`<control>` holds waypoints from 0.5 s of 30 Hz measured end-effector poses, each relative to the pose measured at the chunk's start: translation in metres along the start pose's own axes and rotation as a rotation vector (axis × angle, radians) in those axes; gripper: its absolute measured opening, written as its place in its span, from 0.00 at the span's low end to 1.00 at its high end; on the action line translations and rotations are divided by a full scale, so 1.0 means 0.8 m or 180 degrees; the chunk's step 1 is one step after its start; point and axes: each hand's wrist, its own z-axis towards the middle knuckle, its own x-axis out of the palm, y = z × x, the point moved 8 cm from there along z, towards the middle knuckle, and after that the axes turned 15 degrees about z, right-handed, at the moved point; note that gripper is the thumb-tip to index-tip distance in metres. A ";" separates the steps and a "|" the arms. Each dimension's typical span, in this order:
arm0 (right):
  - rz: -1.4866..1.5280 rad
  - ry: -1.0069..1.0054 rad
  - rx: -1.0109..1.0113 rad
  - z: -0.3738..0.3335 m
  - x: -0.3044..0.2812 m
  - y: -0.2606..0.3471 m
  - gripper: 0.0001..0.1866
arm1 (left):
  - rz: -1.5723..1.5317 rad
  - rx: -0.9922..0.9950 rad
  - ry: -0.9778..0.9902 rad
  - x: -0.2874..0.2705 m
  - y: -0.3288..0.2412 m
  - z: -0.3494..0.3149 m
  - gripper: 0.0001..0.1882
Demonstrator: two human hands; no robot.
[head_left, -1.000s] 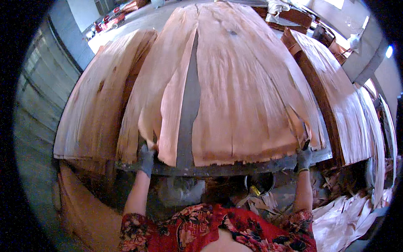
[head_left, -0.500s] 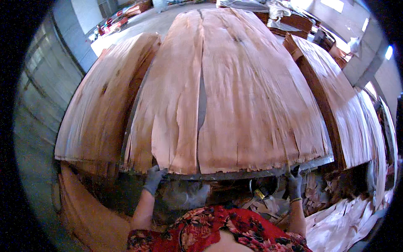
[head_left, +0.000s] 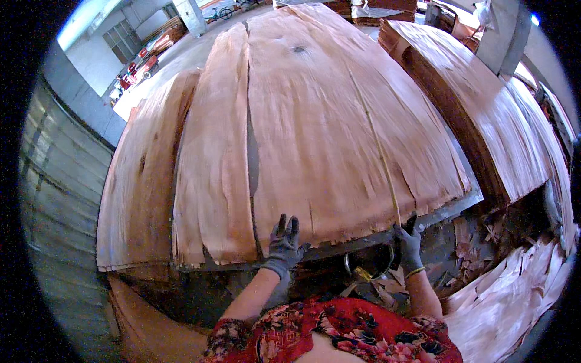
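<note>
Two long sheets of thin reddish wood veneer lie side by side on a grey table point(head_left: 451, 209): a narrow sheet point(head_left: 212, 163) on the left and a wide sheet point(head_left: 339, 121) on the right, with a slim gap between them. My left hand point(head_left: 283, 242), in a dark grey glove, rests flat with fingers spread on the near edge of the wide sheet by the gap. My right hand point(head_left: 409, 241), also gloved, pinches the near edge of the wide sheet further right.
A stack of veneer point(head_left: 142, 181) sits at the left of the table and taller stacks point(head_left: 484, 109) stand to the right. Pale scraps point(head_left: 514, 296) litter the floor at lower right. A grey wall point(head_left: 54, 181) runs along the left.
The gap between the two sheets has narrowed and the view has turned leftward. My left hand has moved from the table edge up onto the wide sheet.
</note>
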 end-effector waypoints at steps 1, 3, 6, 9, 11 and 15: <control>-0.0152 -0.0084 -0.0120 0.010 -0.029 0.006 0.04 | 0.0067 0.0102 0.0331 0.036 -0.014 0.012 0.50; -0.0495 -0.0323 -0.0388 0.025 -0.106 0.024 0.06 | 0.1053 0.0358 0.0304 0.090 -0.017 0.015 0.46; -0.0649 -0.0558 -0.0885 0.012 -0.135 0.114 0.11 | 0.0356 0.0491 0.0251 0.103 -0.012 0.007 0.42; -0.1390 -0.1010 -0.1448 0.071 -0.237 0.233 0.13 | 0.0265 0.0460 0.0315 0.087 -0.023 0.012 0.40; -0.2379 -0.1409 -0.1487 0.109 -0.279 0.350 0.11 | 0.0482 0.0460 0.0506 0.073 -0.029 0.015 0.40; -0.3777 -0.2268 -0.2725 0.178 -0.321 0.580 0.09 | 0.0418 0.0631 0.0631 0.099 -0.033 0.022 0.40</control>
